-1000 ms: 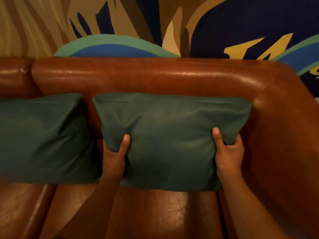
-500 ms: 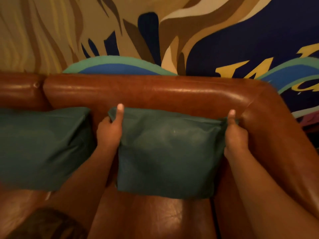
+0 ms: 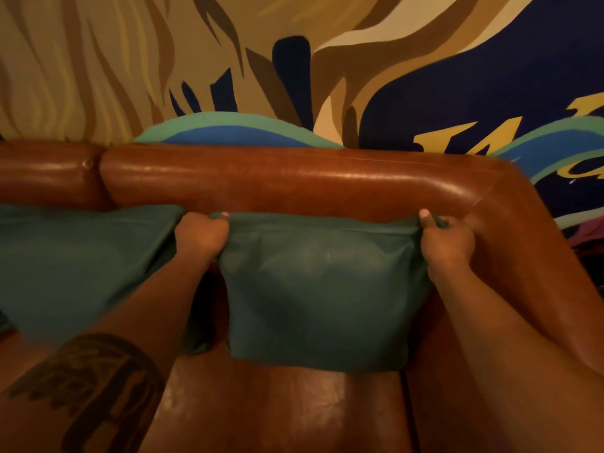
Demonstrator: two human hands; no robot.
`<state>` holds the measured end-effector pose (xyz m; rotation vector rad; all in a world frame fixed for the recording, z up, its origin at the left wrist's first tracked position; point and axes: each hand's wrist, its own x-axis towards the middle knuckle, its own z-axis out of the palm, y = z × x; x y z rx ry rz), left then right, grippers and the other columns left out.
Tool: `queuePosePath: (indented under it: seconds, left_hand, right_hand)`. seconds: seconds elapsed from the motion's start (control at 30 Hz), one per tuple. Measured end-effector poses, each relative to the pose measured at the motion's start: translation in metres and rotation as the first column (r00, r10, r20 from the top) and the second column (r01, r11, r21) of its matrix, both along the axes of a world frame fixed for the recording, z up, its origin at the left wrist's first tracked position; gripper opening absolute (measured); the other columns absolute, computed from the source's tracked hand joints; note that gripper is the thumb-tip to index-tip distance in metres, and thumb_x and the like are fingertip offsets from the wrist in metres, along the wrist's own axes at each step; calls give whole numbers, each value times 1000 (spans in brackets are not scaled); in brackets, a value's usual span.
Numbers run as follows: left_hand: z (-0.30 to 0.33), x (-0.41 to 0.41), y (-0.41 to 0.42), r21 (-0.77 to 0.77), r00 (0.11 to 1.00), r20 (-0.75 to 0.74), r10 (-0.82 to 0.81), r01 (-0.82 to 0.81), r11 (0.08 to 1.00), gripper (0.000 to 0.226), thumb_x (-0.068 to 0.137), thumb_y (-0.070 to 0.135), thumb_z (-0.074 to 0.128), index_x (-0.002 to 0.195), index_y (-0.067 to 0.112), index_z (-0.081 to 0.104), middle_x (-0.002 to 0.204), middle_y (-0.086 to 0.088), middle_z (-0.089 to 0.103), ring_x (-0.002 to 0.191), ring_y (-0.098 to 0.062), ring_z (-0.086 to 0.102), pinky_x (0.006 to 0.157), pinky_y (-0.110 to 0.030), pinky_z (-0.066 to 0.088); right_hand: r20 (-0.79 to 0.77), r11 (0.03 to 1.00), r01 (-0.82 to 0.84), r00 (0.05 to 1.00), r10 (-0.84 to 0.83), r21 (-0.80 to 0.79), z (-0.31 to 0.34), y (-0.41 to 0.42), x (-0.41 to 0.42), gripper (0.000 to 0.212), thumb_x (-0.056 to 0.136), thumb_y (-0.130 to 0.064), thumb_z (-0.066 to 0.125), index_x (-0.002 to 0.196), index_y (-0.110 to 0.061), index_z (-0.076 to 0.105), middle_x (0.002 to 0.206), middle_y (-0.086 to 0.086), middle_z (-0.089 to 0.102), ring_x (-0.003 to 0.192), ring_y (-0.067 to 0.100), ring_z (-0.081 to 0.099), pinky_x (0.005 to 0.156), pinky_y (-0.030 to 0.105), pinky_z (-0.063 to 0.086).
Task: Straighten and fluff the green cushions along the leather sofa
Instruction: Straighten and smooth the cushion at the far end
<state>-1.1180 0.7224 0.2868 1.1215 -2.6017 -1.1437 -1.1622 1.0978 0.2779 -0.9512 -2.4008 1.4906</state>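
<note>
A dark green cushion (image 3: 320, 289) stands upright against the backrest of the brown leather sofa (image 3: 294, 181), in its right corner. My left hand (image 3: 201, 235) pinches the cushion's top left corner. My right hand (image 3: 446, 238) pinches its top right corner, so the top edge is stretched between them. A second green cushion (image 3: 75, 266) leans against the backrest just to the left, partly behind my left forearm.
The sofa's right armrest (image 3: 529, 256) curves forward close beside my right arm. The shiny leather seat (image 3: 287, 410) lies below the cushion. A painted mural wall (image 3: 294, 70) rises behind the backrest.
Both hands have moved from the cushion's lower sides up to its top corners and closed on them. The cushion's top edge is now pulled taut and its sides drawn in.
</note>
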Motion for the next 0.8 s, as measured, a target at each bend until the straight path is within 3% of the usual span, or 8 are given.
queuePosePath:
  seconds: [0.13,0.27,0.47,0.53,0.6,0.63,0.7,0.8]
  left_hand:
    - [-3,-4,-2,-15,998,-55,-18,17,1000,26,88,30,69,88,3,67,94,-22,71,95,-41,67,88,-49,56]
    - [-3,-8,5,-80,998,-56,-3,-1,997,30,93,31,64,102,2,66,109,-21,69,108,-41,63,93,-43,50]
    - [-7,-3,-1,-133,998,-51,-24,17,991,38,98,38,58,85,2,60,87,-15,59,97,-42,62,75,-35,38]
    - [-1,-4,9,-128,998,-54,-10,3,992,32,99,35,55,93,4,59,101,-19,62,105,-42,60,80,-39,41]
    - [7,0,24,-269,1000,-27,8,-15,963,34,99,36,52,116,7,57,127,-20,55,122,-42,51,94,-48,42]
    - [9,5,34,-416,998,-50,-36,12,909,43,98,39,52,128,9,53,136,-19,51,127,-41,47,98,-52,40]
    - [11,13,60,-641,928,-102,-357,213,738,52,97,43,47,139,11,50,142,-15,51,131,-36,46,101,-50,39]
    - [4,19,102,-667,618,78,-782,616,420,53,98,40,32,141,18,55,145,-5,55,136,-25,49,107,-45,38]
  right_hand:
    - [-45,987,-20,999,28,160,0,7,-2,23,97,-38,65,102,-16,69,108,11,71,106,31,66,96,38,51]
    - [-51,963,-20,998,35,269,-6,8,5,33,98,-52,57,100,-21,65,104,9,70,102,33,65,88,40,49]
    - [-44,940,-26,998,44,341,-6,16,8,45,96,-63,51,94,-20,65,93,6,69,97,34,65,83,40,49]
    - [-40,934,-10,999,26,357,0,11,10,38,99,-57,50,102,-23,65,107,7,69,107,34,63,88,43,47]
    - [-23,868,-51,997,72,494,6,3,15,33,102,-47,49,120,-22,60,131,10,58,126,35,53,99,50,41]
    - [-21,802,-105,989,145,589,10,-7,19,37,102,-46,47,129,-21,55,139,9,53,133,33,47,105,53,37]
    - [-7,643,-285,911,411,711,21,-41,28,46,103,-49,37,139,-24,51,145,4,51,138,27,44,111,53,34]
    - [183,359,-645,618,764,675,18,-103,42,67,100,-56,11,148,-28,49,151,-3,51,141,18,45,115,47,34]
